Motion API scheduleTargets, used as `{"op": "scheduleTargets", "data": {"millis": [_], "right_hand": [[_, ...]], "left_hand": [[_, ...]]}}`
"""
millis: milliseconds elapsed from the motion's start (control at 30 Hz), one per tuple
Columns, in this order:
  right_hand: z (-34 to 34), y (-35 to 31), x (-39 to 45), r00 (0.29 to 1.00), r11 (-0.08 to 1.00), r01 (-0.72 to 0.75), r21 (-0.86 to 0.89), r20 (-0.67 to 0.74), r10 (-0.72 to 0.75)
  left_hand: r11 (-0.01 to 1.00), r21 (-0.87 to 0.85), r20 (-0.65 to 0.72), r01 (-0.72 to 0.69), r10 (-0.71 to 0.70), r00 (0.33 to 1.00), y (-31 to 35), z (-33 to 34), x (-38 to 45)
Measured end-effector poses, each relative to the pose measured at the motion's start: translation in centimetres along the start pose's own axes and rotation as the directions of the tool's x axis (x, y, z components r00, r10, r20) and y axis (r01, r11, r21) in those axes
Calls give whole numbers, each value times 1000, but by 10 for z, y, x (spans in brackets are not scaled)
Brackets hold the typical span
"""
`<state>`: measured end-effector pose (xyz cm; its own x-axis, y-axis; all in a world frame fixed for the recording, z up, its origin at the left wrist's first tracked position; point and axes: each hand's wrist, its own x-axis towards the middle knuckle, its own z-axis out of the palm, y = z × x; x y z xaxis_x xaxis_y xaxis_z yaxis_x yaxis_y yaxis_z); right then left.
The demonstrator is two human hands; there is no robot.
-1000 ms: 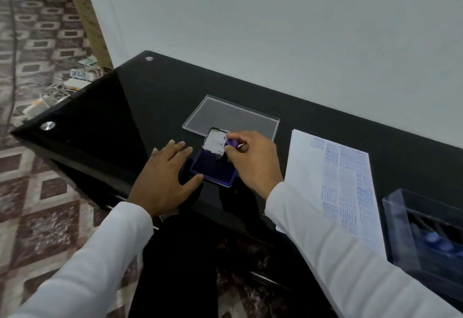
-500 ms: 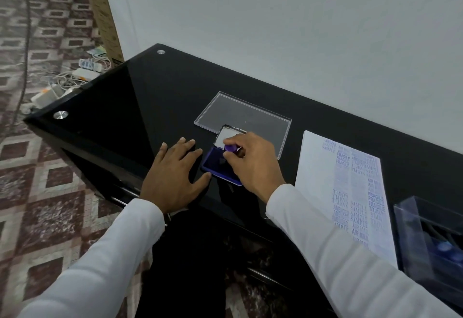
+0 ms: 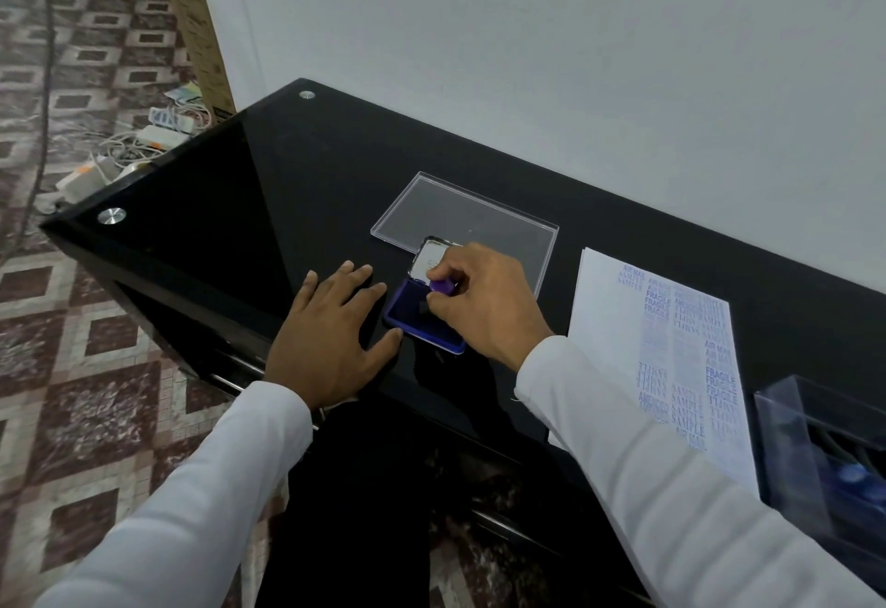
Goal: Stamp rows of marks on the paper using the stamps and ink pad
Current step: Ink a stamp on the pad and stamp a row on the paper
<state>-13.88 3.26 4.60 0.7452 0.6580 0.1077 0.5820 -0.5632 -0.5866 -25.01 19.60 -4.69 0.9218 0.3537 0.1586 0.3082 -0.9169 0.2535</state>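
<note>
Clear lid (image 3: 460, 219) behind ink pad (image 3: 412, 315)

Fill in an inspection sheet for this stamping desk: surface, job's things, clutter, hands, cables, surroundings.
Surface: glossy black glass desk, round metal studs at its corners.
Job's things: open blue ink pad; small purple stamp over it; white paper sheet with rows of blue marks; clear plastic box holding blue items.
Clutter: flat clear plastic lid behind the pad.
Hands: left hand flat on the desk beside the pad; right hand pinches the stamp.
Cables: white power strips and cords on the floor.
Surroundings: plain pale wall, patterned tile floor.
</note>
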Motion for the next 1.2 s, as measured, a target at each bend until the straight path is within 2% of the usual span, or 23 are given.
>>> {"op": "scheduleTargets", "data": {"millis": [367,667,967,1200], "right_hand": [[4,5,5,1000,1000,-2,17,-29,3],[-3,1,4,999,1000,12,23,49,-14],[1,8,7,1000,999,5,43,-11,-4],[1,10,7,1000,999,5,54,-6,-5]], "left_hand": [[1000,1,-17,-1,1,1000,-1,2,0],[1000,5,-6,-2,2,1000,-2,3,1],[1000,-3,-20,-10,10,1000,-2,2,0],[1000,18,-9,0,0,1000,-2,3,1]]}}
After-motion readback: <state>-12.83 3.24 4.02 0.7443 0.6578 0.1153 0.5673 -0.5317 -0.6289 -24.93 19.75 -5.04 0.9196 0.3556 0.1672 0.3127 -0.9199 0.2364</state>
